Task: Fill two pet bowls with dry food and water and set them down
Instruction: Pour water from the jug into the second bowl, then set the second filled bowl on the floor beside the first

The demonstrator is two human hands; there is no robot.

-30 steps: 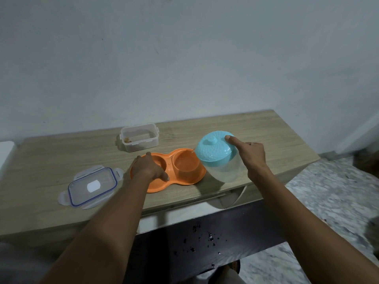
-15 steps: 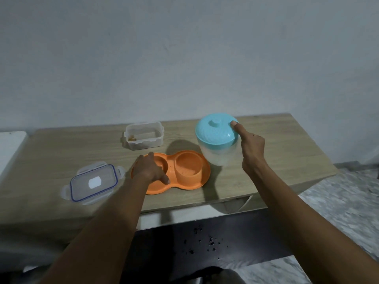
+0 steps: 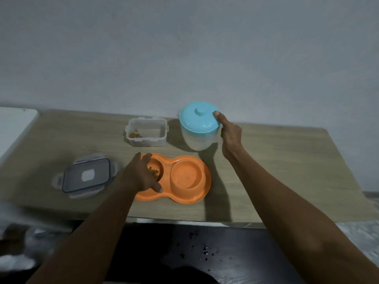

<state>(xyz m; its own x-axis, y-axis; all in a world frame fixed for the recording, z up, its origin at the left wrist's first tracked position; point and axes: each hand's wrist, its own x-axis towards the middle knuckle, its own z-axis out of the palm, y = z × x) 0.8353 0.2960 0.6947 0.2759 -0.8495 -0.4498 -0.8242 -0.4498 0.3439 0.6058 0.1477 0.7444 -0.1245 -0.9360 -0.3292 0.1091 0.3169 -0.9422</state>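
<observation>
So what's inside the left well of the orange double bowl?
Brown dry food pieces lie in the left well of the orange double bowl. The left hand rests over that side and covers part of the well, so how much food is there can't be told.

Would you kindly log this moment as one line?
left hand: on orange plastic double pet bowl, kibble side | right hand: holding clear jug with blue lid | table

Dim, flat light casts soft shadows on the table point(image 3: 287, 160), with blur and wide-angle bending at the edges.
</observation>
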